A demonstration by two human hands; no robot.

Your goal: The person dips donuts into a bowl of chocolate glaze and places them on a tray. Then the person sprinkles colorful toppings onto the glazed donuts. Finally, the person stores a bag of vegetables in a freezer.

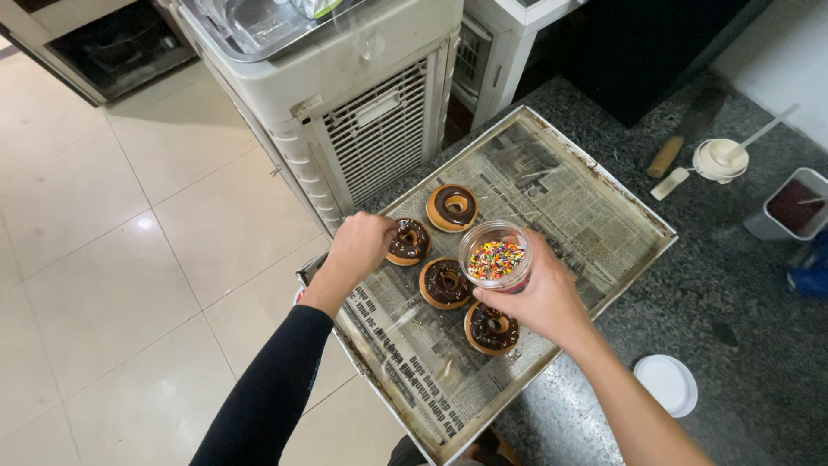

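On a newspaper-lined baking tray (640,226) set on the dark stone table (733,302), my left hand (360,246) closes its grip on a chocolate-glazed doughnut (409,242) at the tray's left edge, while my right hand (539,300) clasps a clear tub of coloured sprinkles (495,257) above the others.

The tub stands nearly upright, its long axis running top to bottom and its open mouth facing up toward the camera; the lid-like white disc (666,384) lies apart on the table. Three more glazed doughnuts (452,207) (445,283) (492,328) sit flat, rings upward.

As I judge it, the risks are plain. A tilt of the uncovered tub could spill sprinkles across the paper. Fingers could smear the wet-looking glaze. And the tray overhangs the table corner above the tiled floor (112,259), so a downward press near that edge might tip it.
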